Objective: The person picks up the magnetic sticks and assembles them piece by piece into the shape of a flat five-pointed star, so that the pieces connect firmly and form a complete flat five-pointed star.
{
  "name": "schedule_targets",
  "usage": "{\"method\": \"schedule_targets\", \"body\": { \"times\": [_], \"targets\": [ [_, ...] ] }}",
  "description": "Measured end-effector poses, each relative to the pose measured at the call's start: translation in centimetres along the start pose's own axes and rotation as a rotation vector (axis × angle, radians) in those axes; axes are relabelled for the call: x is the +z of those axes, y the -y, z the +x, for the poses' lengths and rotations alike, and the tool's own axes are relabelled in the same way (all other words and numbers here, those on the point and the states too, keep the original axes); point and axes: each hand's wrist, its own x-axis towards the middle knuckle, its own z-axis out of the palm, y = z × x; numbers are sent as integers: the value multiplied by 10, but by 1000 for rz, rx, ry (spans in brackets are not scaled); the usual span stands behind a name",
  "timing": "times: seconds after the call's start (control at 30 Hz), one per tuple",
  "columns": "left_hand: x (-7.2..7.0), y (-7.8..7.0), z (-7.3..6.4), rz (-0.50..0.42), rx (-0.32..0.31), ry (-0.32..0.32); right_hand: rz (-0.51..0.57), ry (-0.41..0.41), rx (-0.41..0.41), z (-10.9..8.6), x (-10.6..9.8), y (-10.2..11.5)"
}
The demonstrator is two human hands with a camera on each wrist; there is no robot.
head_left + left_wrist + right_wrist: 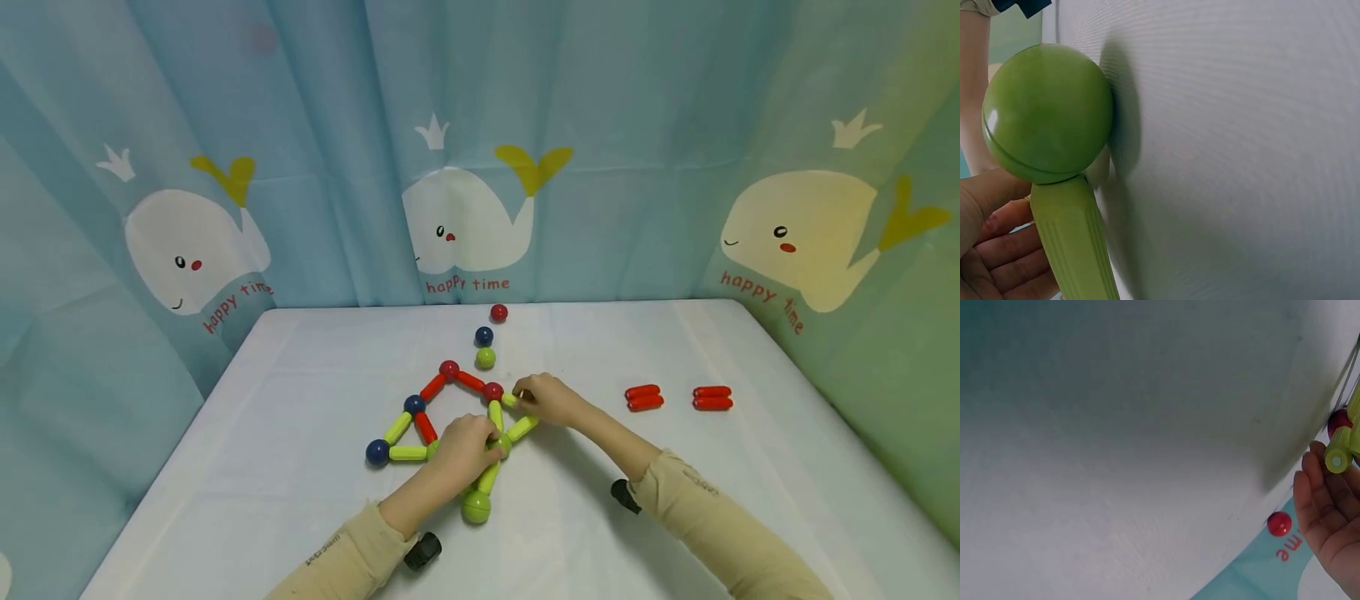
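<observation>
Two bare hands, a left hand (461, 446) and a right hand (553, 400), are at a flat frame of glossy balls and ribbed rods lying mid-table on a white cloth (285, 500). The left hand's fingers are curled round a glossy green ball (502, 448) where several rods meet. The right hand pinches a short yellow-green rod (510, 400) whose other end is at a shiny red ball (492, 392); just below it, another yellow-green rod (522, 428) slants out from the gripped ball towards that hand. Nearest the person, a big green ball (476, 507) marks the frame's lower tip, and from the left wrist I see it joined to a rod in front of the fingers. Leftward the frame runs through a red top ball (449, 370) and a dark blue ball (414, 405) to a second dark blue ball (377, 452) at the far corner. Beyond the frame, three loose balls stand in a line: green (486, 357), dark blue (484, 336) and red (498, 313). Off to the right lie two pairs of red rods (644, 403). Behind the table hangs a pale blue curtain (630, 100) printed with white whales.
</observation>
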Motion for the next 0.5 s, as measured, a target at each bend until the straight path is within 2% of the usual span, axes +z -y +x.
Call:
{"method": "schedule_targets", "body": {
  "times": [0.37, 0.5],
  "targets": [
    [-1, -2, 1, 13, 7, 0, 39, 49, 8, 3, -7, -2],
    [-1, -1, 2, 4, 0, 14, 38, 36, 12, 11, -11, -2]
  ]
}}
